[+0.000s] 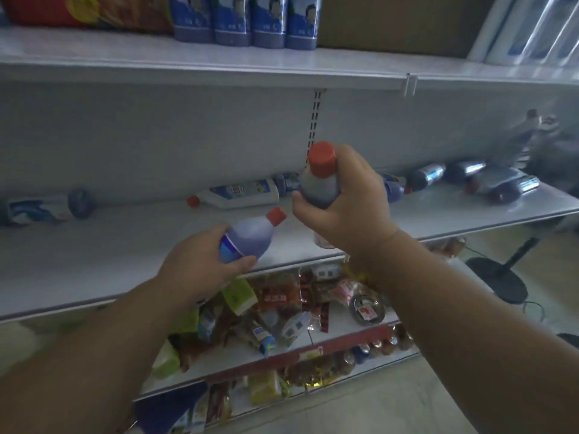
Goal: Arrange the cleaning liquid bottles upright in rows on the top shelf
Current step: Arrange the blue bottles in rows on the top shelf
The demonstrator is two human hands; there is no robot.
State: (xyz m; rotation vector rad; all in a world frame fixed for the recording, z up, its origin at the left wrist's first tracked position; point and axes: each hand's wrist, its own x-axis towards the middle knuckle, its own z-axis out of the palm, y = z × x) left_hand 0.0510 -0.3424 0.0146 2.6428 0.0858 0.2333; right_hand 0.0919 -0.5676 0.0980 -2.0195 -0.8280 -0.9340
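My left hand point(200, 261) grips a blue bottle with a red cap point(250, 234), tilted with the cap up and to the right. My right hand point(351, 205) holds a second blue bottle point(319, 180) nearly upright, its red cap on top. Both are in front of the middle shelf point(125, 245). On the top shelf point(219, 65) several blue-labelled bottles point(247, 20) stand upright in a row. More bottles lie on their sides on the middle shelf: a white one point(241, 194) in the centre and several dark blue ones point(470, 180) to the right.
A red and yellow packet point(78, 10) sits at the top shelf's left; a cardboard box point(401, 23) stands right of the bottle row. Lower shelves hold snack packets point(282, 308). A black stand base point(498, 277) is on the floor at right.
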